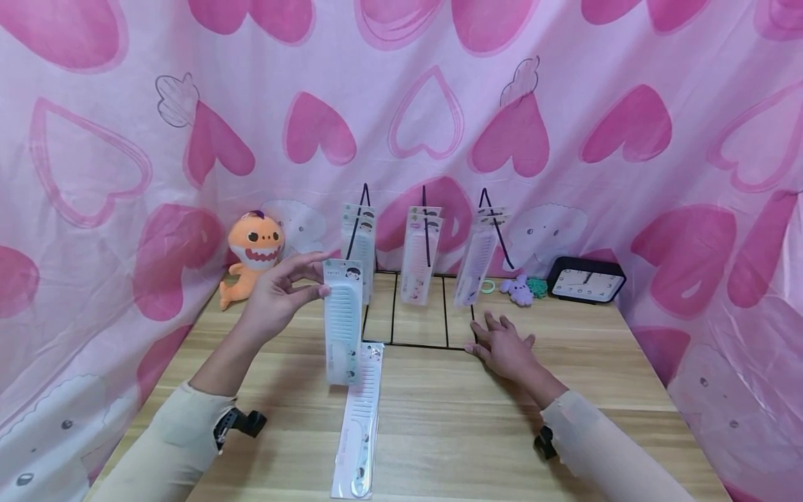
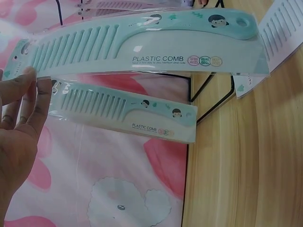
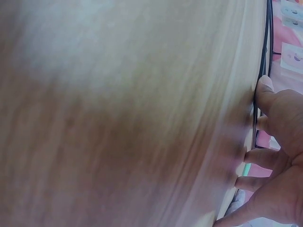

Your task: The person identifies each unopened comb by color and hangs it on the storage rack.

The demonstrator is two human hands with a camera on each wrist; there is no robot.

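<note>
My left hand (image 1: 282, 293) pinches the top of a clear-packed mint plastic comb (image 1: 343, 328) between thumb and fingers. That pack hangs upright at the front tip of the left prong of a black wire rack (image 1: 419, 346). In the left wrist view another mint comb (image 2: 125, 111) hangs behind the held comb (image 2: 142, 45). Packed pink combs (image 1: 419, 261) are on the middle prong, and purple combs (image 1: 477, 261) on the right one. My right hand (image 1: 507, 348) rests with fingers spread at the rack base's front right corner. Below the held pack, one packed pale comb (image 1: 357, 439) lies on the table.
An orange shark plush (image 1: 254, 254) sits at the back left of the wooden table (image 1: 477, 432). Back right are a black clock (image 1: 586, 280), a small purple plush (image 1: 519, 291), a green item (image 1: 537, 286) and a pale green ring (image 1: 488, 286). A pink heart-patterned curtain (image 1: 401, 77) encloses the table.
</note>
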